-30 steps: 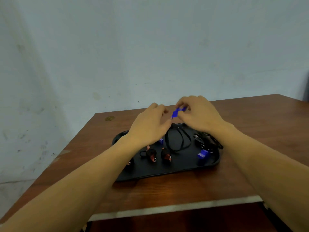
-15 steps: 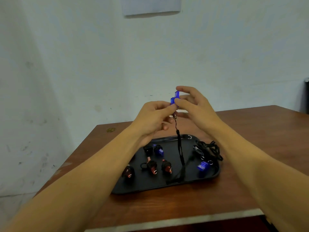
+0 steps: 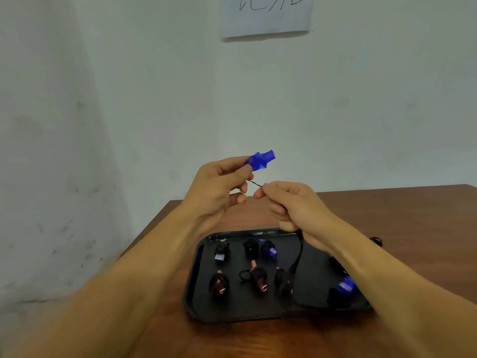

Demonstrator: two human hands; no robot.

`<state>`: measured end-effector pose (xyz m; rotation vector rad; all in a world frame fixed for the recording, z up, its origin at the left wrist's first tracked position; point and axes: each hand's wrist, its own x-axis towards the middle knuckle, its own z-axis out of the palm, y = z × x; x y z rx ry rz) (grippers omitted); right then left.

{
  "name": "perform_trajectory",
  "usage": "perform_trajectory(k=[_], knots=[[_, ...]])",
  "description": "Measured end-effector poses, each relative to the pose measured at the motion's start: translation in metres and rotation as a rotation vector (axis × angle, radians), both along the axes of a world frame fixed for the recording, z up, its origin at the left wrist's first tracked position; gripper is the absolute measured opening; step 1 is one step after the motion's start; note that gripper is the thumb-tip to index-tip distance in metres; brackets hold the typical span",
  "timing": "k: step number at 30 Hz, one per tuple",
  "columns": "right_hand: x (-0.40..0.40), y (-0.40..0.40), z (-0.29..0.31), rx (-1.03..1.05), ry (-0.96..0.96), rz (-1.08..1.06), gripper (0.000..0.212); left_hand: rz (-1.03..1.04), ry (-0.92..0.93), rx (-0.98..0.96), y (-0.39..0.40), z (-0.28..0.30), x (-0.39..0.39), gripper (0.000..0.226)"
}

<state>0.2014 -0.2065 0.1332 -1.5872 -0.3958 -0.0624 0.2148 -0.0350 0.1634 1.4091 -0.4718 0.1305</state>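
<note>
A small blue plastic piece is pinched between thumb and forefinger of my left hand, held up above the table. A thin black cord runs from it to my right hand, which grips the black lanyard strap. The strap hangs from that fist down to the black tray. The two hands are close together, a few centimetres apart.
The tray lies on a brown wooden table and holds several small dark red, black and blue pieces, one blue piece beside my right forearm. A white wall with a paper sheet stands behind.
Both hands rose from the tray with the blue piece and its lanyard. The right hand let go of the blue piece and now grips the strap below it; the view tilted up.
</note>
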Motion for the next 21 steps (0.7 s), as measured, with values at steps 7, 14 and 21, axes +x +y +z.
perform_trajectory(k=[7, 14, 21], knots=[[0.026, 0.008, -0.035, -0.285, -0.162, -0.067, 0.023, 0.222, -0.133, 0.138, 0.024, -0.052, 0.034, 0.023], [0.052, -0.003, -0.054, -0.639, -0.279, -0.132, 0.018, 0.229, -0.167, 0.397, 0.035, -0.103, 0.056, 0.025], [0.048, -0.003, -0.036, -0.705, -0.371, -0.069, 0.016, 0.18, -0.25, 0.409, 0.04, -0.105, 0.051, 0.027]])
